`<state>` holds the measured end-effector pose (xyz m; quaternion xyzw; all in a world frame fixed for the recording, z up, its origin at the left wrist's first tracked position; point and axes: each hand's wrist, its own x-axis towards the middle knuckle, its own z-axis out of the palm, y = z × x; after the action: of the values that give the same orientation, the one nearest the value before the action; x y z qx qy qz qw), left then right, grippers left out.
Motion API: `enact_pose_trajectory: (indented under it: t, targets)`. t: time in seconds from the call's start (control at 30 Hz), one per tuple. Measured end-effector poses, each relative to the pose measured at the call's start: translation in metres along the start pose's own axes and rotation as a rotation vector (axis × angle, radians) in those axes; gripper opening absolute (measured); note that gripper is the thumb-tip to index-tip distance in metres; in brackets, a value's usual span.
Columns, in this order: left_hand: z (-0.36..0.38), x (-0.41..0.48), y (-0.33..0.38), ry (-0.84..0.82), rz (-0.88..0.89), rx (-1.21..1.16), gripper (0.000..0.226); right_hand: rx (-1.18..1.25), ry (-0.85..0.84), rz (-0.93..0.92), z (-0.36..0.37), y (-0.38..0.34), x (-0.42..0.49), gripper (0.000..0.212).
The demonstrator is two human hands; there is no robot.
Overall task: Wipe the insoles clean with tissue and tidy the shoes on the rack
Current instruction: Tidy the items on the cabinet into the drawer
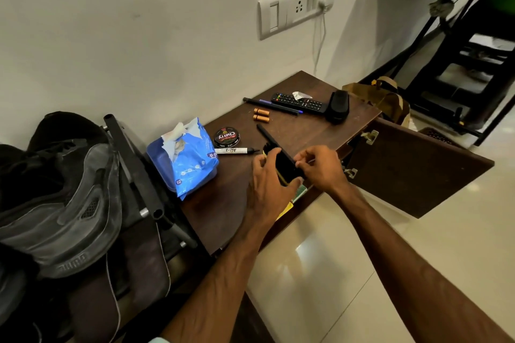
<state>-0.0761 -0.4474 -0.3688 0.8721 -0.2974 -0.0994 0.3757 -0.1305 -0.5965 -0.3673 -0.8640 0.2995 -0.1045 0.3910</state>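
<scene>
Your fingers (pixel 271 154) on the left hand (pixel 269 175) curl around a black brush-like object (pixel 284 163), and your right hand (pixel 320 167) pinches its far edge, so both are closed on it above the front edge of the brown cabinet top (pixel 315 131). What it is exactly, I can't tell. The tissue pack (pixel 185 156), torn open, lies at nine o'clock from your hands; the grey insoles (pixel 64 203) rest on the rack (pixel 133 164) further out at eight o'clock. A loosened grip would likely drop the object to the tiles. Reaching left, your forearm could sweep the marker (pixel 234 150) or polish tin (pixel 227 137).
</scene>
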Motion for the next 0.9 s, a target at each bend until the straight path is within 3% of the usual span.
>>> enact_pose_trajectory:
  t: [0.13, 0.33, 0.57, 0.7, 0.8, 0.9]
  targets:
    - [-0.003, 0.009, 0.005, -0.020, -0.004, 0.117, 0.070, -0.100, -0.076, -0.022, 0.001, -0.007, 0.017, 0.020]
    - [-0.011, 0.012, -0.009, 0.034, -0.025, 0.158, 0.066, -0.283, -0.134, -0.035, 0.010, -0.025, 0.039, 0.012]
    - [-0.017, 0.017, -0.015, 0.057, -0.058, 0.150, 0.063, -0.301, -0.219, 0.055, 0.008, -0.030, 0.055, 0.017]
    - [-0.018, 0.017, -0.017, 0.066, -0.078, 0.153, 0.064, -0.467, -0.238, 0.034, 0.012, -0.039, 0.055, 0.023]
    - [-0.017, 0.014, -0.016, 0.084, -0.069, 0.148, 0.062, -0.512, -0.207, 0.021, 0.011, -0.043, 0.059, 0.024]
    - [-0.017, 0.012, -0.017, 0.118, -0.057, 0.143, 0.058, -0.525, -0.056, 0.007, 0.004, -0.040, 0.075, 0.022]
